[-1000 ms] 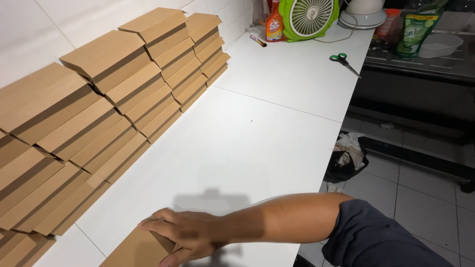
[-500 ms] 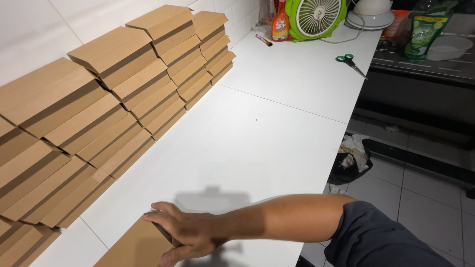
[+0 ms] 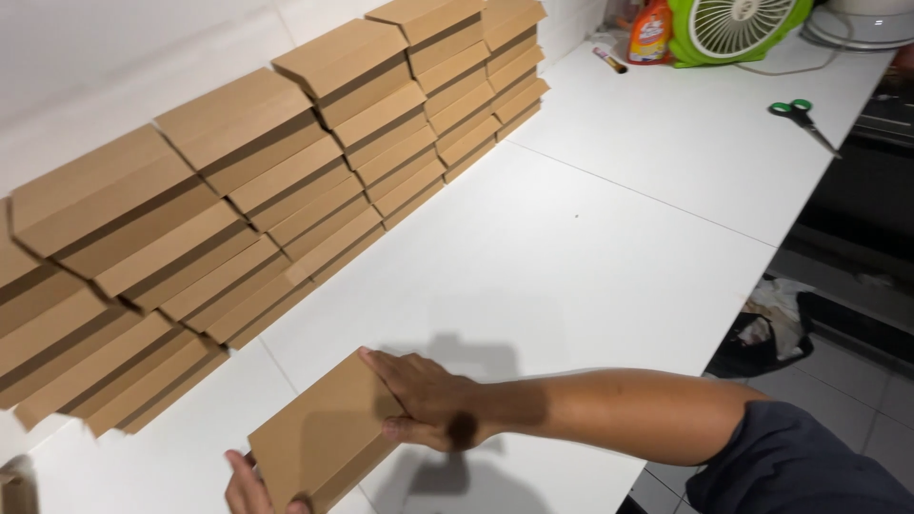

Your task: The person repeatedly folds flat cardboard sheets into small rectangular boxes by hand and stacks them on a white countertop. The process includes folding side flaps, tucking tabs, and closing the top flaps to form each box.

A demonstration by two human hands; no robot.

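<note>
Lying flat near the front edge of the white table (image 3: 609,257): one flat brown cardboard box (image 3: 324,440), long side running diagonally toward the lower left. Pressing down on its upper right corner: right hand (image 3: 427,405), palm down, fingers (image 3: 381,366) stretched out flat and close together, thumb along the box edge, closing around nothing. Reaching in from the lower right across the table: the bare right forearm, ending in a dark blue sleeve (image 3: 809,471). Gripping the lower left corner of the same box at the bottom edge of the view: left hand (image 3: 249,487), only partly showing, fingertips curling onto the box rim; how tightly, cannot tell. Leaning in overlapping stacks along the white wall on the left, well apart from the held box: rows of folded brown cardboard boxes (image 3: 286,181), running from the near left to the far end. Sitting at the far end of the table: green fan (image 3: 735,27), orange bottle (image 3: 651,34) just beside it. Lying near the right table edge: green-handled scissors (image 3: 802,118). Resting on the tiled floor below the table: dark crumpled bag (image 3: 766,328).
</note>
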